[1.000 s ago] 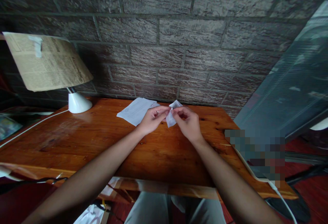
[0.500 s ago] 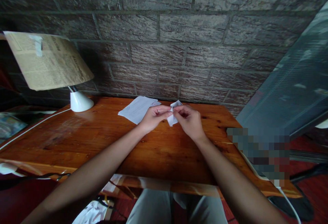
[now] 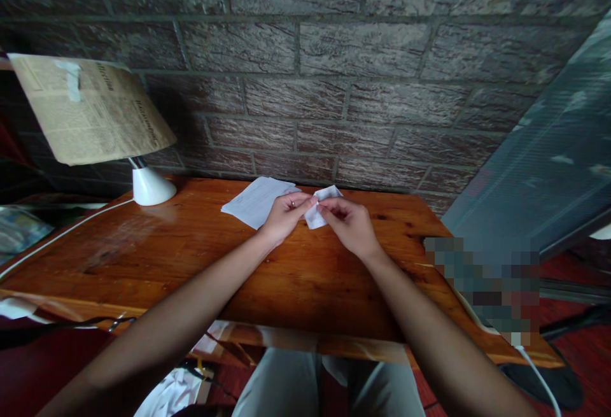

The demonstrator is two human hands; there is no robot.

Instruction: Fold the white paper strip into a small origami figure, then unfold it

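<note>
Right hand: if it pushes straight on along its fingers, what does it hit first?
The small folded paper it pinches. The right hand points up-left, so directly behind that paper come the fingertips of the left hand. Depth is hard to judge from one view.

Head-worn camera, facing forward and down (close), over wooden table [image 3: 157, 258], brick wall [image 3: 334, 73] behind

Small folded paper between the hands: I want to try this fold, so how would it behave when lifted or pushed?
Probably very light: fingertips of the left hand and right hand alone hold the small folded paper. Likely floppy yet crease-holding, as its corners look bent. On the glossy table it would probably slide.
</note>
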